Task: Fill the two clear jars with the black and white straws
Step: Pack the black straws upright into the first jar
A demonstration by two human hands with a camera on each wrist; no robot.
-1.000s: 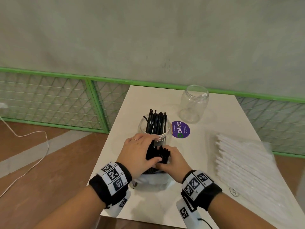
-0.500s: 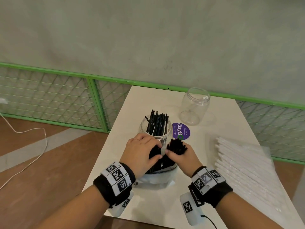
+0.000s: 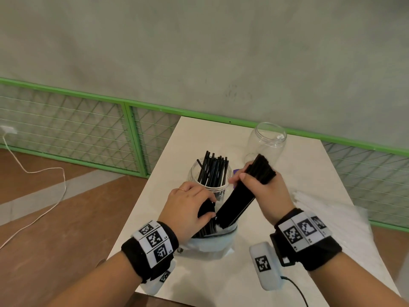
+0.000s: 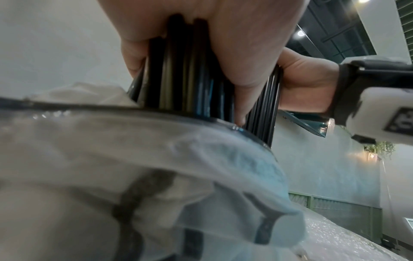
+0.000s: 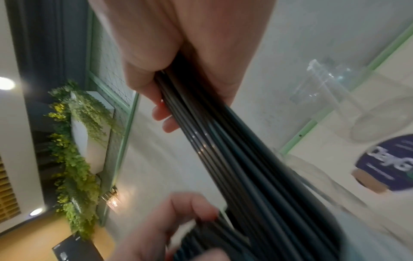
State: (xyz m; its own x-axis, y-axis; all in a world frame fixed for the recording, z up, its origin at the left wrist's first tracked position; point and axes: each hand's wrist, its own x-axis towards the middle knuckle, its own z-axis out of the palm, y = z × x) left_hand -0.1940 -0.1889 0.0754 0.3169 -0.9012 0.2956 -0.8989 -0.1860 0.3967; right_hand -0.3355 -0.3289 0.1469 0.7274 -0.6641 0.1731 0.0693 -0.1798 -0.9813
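A thick bundle of black straws (image 3: 245, 191) tilts up out of the clear plastic bag (image 3: 212, 242) at the near edge of the white table (image 3: 309, 196), and the right hand (image 3: 263, 191) has its fingers wrapped tight round the upper part of it. The left hand (image 3: 190, 209) grips the black straws left in the bag (image 3: 205, 210), fingers curled round them at the bag's mouth. Just behind both hands stands the near jar (image 3: 210, 180), clear, with black straws upright inside. Farther back and to the right stands the far jar (image 3: 266, 142), clear too. Between the jars a purple round sticker (image 5: 388, 162) lies on the table; its white lettering is too blurred to read for certain. Off to the right lies the pile of white straws (image 3: 327, 209). Both wrists wear black bands with square black-and-white code tags.
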